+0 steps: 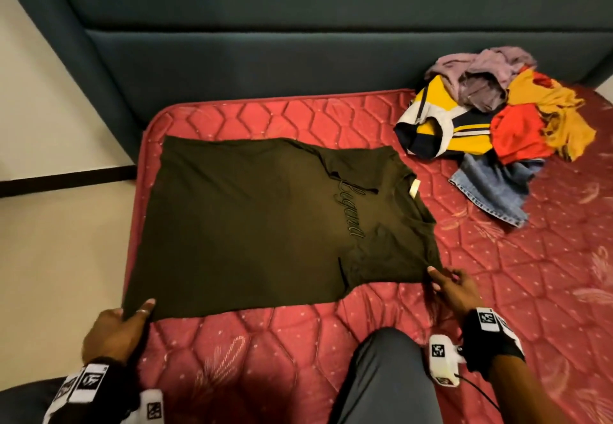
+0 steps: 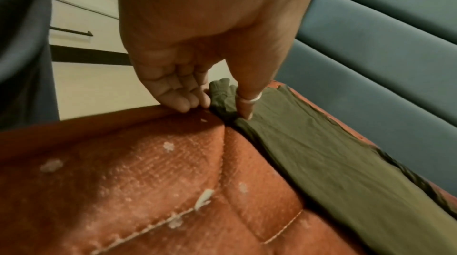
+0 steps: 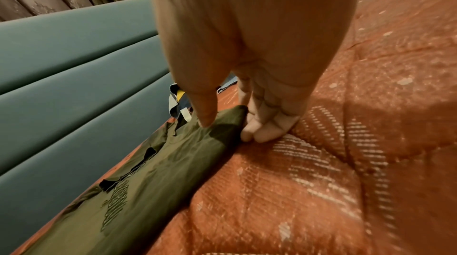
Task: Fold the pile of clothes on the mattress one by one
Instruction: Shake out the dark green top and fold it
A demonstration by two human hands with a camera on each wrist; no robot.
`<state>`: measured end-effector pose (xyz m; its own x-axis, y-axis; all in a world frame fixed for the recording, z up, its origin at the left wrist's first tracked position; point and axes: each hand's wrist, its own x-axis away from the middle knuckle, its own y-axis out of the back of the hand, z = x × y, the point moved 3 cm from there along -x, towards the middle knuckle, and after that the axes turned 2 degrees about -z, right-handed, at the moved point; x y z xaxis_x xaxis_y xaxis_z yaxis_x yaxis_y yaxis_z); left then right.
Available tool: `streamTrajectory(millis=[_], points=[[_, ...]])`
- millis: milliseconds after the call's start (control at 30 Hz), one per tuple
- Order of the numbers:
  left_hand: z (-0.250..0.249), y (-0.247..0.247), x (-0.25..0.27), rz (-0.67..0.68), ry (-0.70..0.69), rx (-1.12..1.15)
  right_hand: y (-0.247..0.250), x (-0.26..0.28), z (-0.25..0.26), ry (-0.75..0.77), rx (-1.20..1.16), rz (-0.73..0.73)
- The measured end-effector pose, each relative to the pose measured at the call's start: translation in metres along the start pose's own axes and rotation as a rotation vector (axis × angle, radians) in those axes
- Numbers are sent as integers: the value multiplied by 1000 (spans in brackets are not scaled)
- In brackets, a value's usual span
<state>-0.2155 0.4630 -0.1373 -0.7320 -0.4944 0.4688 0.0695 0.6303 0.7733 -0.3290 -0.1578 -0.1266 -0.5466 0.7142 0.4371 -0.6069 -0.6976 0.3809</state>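
Observation:
A dark olive T-shirt (image 1: pixel 252 224) with script lettering lies flat on the red quilted mattress (image 1: pixel 365 324), collar toward the right. My left hand (image 1: pixel 122 327) pinches its near left hem corner, thumb on top; in the left wrist view the olive T-shirt (image 2: pixel 321 161) bunches between the thumb and fingers of my left hand (image 2: pixel 222 103). My right hand (image 1: pixel 454 287) pinches the near right shoulder corner; in the right wrist view the thumb of my right hand (image 3: pixel 227 124) presses on the olive T-shirt (image 3: pixel 148 191) with fingers tucked under its edge.
A pile of clothes (image 1: pixel 497 125) in purple, yellow, orange and denim sits at the mattress's back right. A dark teal padded headboard (image 1: pixel 298 42) runs along the back. My knee in grey trousers (image 1: pixel 381 374) rests on the near edge. Pale floor (image 1: pixel 49 258) lies to the left.

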Motion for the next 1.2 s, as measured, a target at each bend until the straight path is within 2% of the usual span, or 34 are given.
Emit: streamTrajectory(millis=[67,267,367,467,533,600,733,833,933,1033,1133,1200], points=[[-1,-1,-2,66,49,72,-4,-9,0,10,-13,33],[-6,6,-11,86,90,250,5,-28,-6,162,56,21],[-8,11,-5,66,144,488,9,-29,-1,208,80,100],[-11,23,5,84,150,590,15,-35,-5,256,232,187],[-11,28,10,182,120,603,18,-31,0,323,330,243],[-7,30,9,213,77,551,18,-27,6,438,420,251],[-11,31,16,104,2,514,22,-26,21,696,645,153],[-11,27,15,17,-38,568,23,-27,32,809,777,110],[-7,26,4,12,-113,528,27,-32,38,841,843,85],[-9,32,-6,10,-209,459,34,-32,50,835,782,98],[-21,41,-13,-41,-299,374,33,-25,74,911,695,171],[-32,43,-23,-51,-328,395,27,-30,88,813,594,244]])
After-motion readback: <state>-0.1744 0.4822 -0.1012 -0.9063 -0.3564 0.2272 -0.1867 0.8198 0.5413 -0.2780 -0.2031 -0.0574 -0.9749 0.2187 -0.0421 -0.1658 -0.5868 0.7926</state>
